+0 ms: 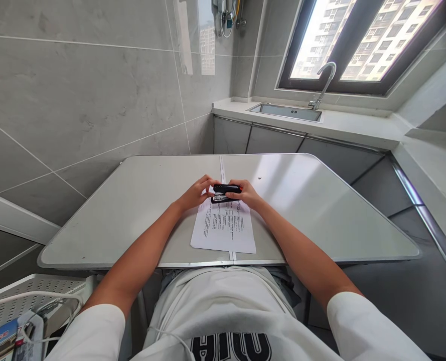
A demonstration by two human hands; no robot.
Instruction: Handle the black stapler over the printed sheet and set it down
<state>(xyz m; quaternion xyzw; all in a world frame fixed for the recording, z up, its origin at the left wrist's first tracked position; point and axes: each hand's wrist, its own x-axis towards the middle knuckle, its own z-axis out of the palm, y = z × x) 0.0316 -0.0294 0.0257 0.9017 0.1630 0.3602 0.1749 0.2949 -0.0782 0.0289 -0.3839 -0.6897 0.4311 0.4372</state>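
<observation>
A black stapler [227, 189] lies crosswise over the far end of a printed sheet of paper [223, 230], its jaws apart. My right hand [248, 193] is closed around the stapler's right end, thumb on the near side. At the other end, the fingers of my left hand [199, 193] pinch the stapler's left tip. The paper rests flat on the folding table, lines of text facing up, and the hands and stapler cover its far edge.
The pale folding table [140, 210] has a centre seam and a small dark speck [259, 178] on its far half. Beyond it stand a counter with a sink [286, 111] and a faucet [326, 82] under a window. A white perforated basket [38, 283] holds items at lower left.
</observation>
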